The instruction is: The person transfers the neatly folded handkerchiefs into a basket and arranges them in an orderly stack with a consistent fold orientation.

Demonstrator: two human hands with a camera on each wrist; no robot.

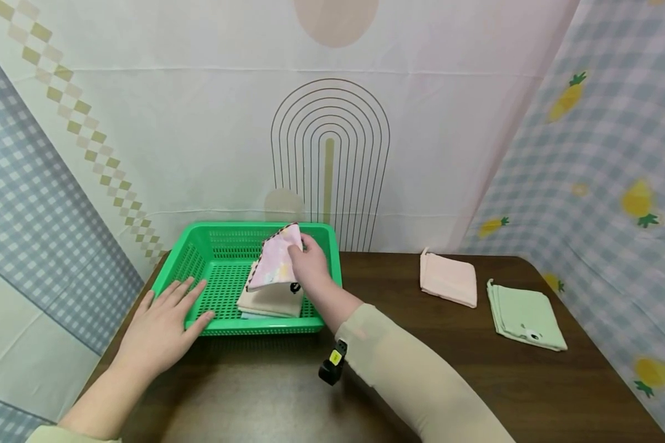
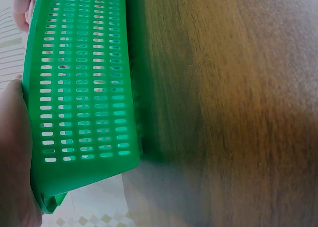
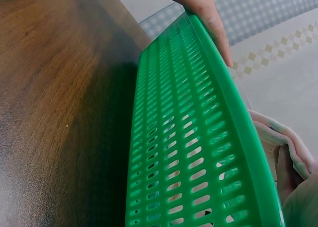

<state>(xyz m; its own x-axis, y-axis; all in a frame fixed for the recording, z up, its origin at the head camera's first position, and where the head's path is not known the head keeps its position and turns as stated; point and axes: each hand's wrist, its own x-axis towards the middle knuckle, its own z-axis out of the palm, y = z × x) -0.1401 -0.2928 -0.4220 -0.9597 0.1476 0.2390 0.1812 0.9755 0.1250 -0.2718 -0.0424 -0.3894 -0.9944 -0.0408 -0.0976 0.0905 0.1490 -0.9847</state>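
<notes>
My right hand [image 1: 312, 263] pinches a folded pink-lilac towel [image 1: 277, 255] with a dark patterned edge between thumb and fingers. It holds the towel tilted inside the green plastic basket [image 1: 337, 258], over a folded cream towel [image 1: 266, 301]. A strip of pale blue cloth [image 1: 253, 315] shows beneath the cream one. At the basket's front left corner, my left hand [image 1: 161, 329] lies over the rim with its fingers extended. In the right wrist view, the towel's layered edge [image 3: 276, 130] shows beyond the basket wall, with part of the right hand hidden.
To the right on the brown wooden table [image 1: 388, 344] lie a folded pale pink towel [image 1: 449, 278] and a folded light green towel [image 1: 526, 317] with an eye design. A patterned curtain [image 1: 216, 135] hangs behind the table, with checked cloth at both sides.
</notes>
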